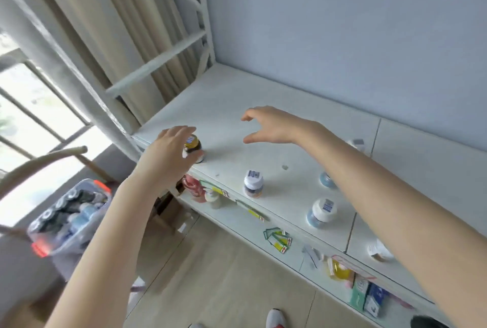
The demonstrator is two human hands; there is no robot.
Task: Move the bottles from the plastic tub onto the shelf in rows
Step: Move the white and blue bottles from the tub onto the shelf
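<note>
The white top shelf (237,106) carries several small bottles. At its front left corner stands a dark bottle with a gold cap (193,144); my left hand (168,153) is wrapped around it, thumb across its front. My right hand (266,124) hovers over the middle of the shelf, fingers spread and holding nothing. A white-capped bottle (253,182) and a blue bottle (321,211) stand near the front edge. Another blue bottle (325,180) and a white-capped one (356,143) are partly hidden behind my right forearm. The clear plastic tub (47,238), full of bottles, sits low on the left.
A lower shelf holds a red bottle (193,188), a white pump bottle (212,198), a yellow item (337,271) and small boxes (369,293). The shelf frame's post (79,72) rises at the left. A blue wall backs the shelf. My shoe (275,318) is on the wooden floor.
</note>
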